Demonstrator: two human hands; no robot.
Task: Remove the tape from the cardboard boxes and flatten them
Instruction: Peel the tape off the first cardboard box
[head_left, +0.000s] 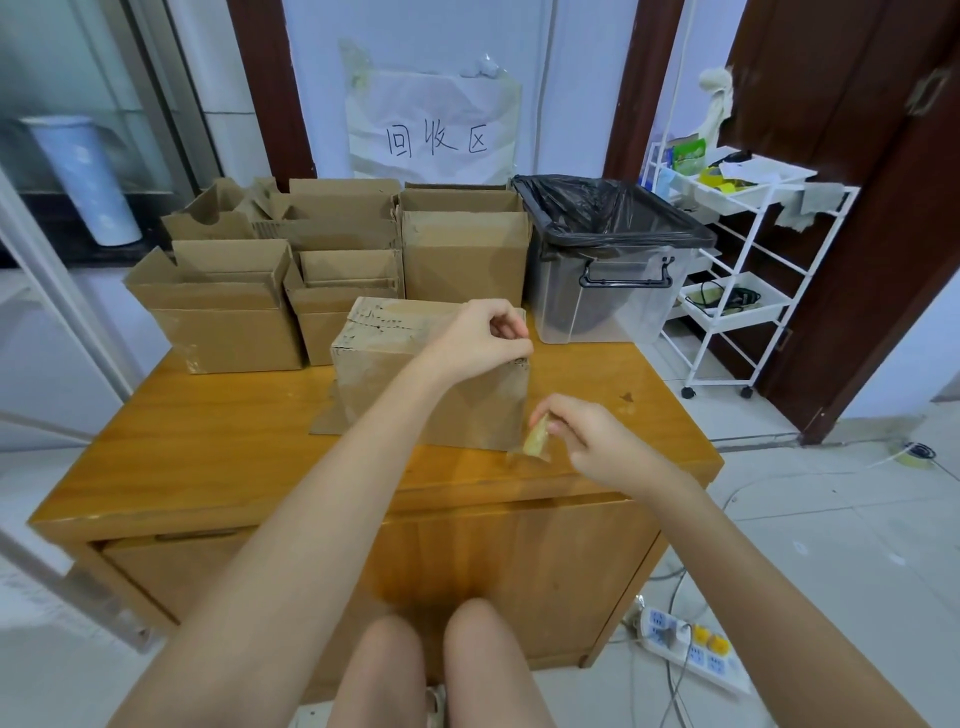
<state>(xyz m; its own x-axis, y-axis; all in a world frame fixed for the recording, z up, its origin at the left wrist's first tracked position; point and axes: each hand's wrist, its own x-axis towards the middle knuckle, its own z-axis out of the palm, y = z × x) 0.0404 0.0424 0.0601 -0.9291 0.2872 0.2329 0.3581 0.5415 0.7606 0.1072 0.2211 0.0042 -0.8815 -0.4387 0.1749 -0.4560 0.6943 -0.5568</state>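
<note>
Boxes (223, 306) stand open along the far left of my wooden table (208, 431), flaps up, packed close together, with a taller open box (462, 254) just to their right. In front of them, near the middle of the table, stands the box (415, 364) I am working on, worn and marked with scraps of old tape. My left hand (480, 338) rests on its top right corner, fingers curled and pinching at the edge there; I think it is a tape end I hold, though the fingers hide it. Lower and to the right, just beside the box's bottom right corner, my right hand (582, 436) pinches a crumpled strip of yellowish tape (535, 441) between thumb and fingers, its loose end trailing onto the table. Behind, at the table's far right, sits a clear plastic bin (608, 291) lined with a black bag (608, 213). A white trolley (737, 270) stands on the floor beyond it.
</note>
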